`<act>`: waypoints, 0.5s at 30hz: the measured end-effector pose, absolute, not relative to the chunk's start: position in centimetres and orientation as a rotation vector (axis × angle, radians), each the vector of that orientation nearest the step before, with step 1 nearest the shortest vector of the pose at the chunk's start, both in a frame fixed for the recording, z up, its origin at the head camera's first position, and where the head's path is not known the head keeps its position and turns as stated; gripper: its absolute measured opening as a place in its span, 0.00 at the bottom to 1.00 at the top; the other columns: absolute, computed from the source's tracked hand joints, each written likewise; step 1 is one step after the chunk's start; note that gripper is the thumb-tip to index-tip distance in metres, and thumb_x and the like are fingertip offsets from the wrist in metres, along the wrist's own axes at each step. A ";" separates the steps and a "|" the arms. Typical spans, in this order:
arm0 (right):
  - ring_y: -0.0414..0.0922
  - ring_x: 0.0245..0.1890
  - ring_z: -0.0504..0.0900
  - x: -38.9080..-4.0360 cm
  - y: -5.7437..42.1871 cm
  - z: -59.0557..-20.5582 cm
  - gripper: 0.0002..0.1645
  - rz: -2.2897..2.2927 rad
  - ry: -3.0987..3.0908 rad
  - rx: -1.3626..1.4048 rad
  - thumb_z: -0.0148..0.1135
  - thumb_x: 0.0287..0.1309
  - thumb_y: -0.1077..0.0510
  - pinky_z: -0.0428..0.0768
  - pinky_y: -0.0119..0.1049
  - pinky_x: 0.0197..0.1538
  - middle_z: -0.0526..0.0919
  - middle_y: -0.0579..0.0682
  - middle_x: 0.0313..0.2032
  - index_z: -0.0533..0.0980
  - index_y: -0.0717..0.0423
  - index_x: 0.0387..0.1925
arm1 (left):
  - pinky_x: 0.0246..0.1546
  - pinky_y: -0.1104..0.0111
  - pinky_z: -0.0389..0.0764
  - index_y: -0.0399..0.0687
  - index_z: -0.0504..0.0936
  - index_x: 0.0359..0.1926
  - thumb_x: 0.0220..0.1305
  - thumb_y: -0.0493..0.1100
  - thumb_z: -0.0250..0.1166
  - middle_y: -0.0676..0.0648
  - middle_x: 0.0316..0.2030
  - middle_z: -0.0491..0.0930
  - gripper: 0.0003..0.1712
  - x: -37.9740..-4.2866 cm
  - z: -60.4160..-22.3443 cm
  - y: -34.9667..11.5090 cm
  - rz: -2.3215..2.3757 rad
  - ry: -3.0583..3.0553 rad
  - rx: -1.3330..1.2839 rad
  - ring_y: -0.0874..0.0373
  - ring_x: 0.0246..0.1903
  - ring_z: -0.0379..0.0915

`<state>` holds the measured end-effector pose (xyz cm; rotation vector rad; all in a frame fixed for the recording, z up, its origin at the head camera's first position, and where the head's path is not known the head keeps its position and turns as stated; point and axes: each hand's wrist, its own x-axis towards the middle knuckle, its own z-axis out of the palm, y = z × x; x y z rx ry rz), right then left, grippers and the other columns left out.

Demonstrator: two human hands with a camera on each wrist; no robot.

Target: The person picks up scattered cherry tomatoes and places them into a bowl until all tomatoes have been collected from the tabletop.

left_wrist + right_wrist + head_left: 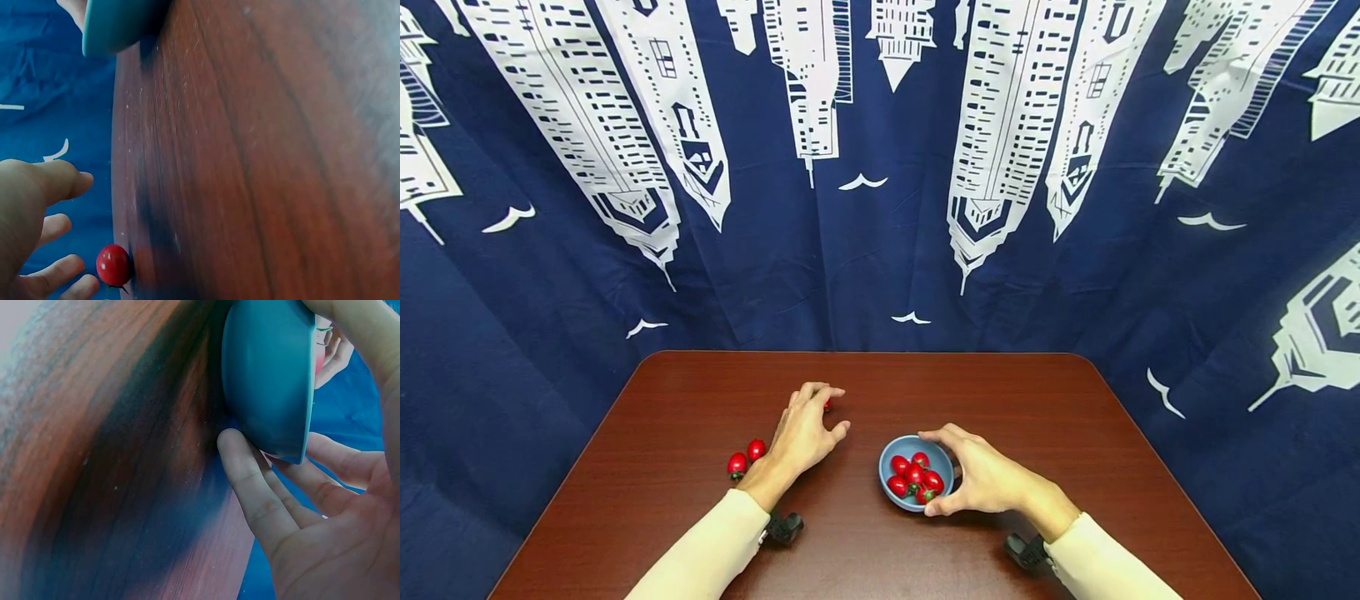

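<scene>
The left hand is spread, thumb well apart from the fingers, holding nothing, beside a lone tomato on the desk; contact is unclear. The right hand curves thumb and fingers round the bowl of tomatoes. A clumsy fingertip could roll the lone tomato away, the left wrist might nudge the two tomatoes near it, and uneven pressure could tip the bowl

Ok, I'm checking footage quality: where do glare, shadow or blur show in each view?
Head: mostly sharp, faint sheen on the near tabletop; left wrist: pale, blurry glare at the picture's right edge, a dark patch beside the red tomato; right wrist: broad dark bands beside the blue bowl, pale haze at upper left.
</scene>
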<state>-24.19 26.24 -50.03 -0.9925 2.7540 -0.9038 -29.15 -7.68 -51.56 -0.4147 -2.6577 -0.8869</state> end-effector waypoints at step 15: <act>0.43 0.62 0.88 -24.2 26.5 -50.0 0.62 -0.868 2.766 -0.985 0.93 0.53 0.32 0.89 0.39 0.68 0.86 0.46 0.66 0.76 0.57 0.79 | 0.65 0.38 0.88 0.46 0.87 0.70 0.66 0.42 0.84 0.36 0.69 0.83 0.33 -30.7 -51.0 -7.9 -0.899 -2.770 -0.301 0.34 0.65 0.80</act>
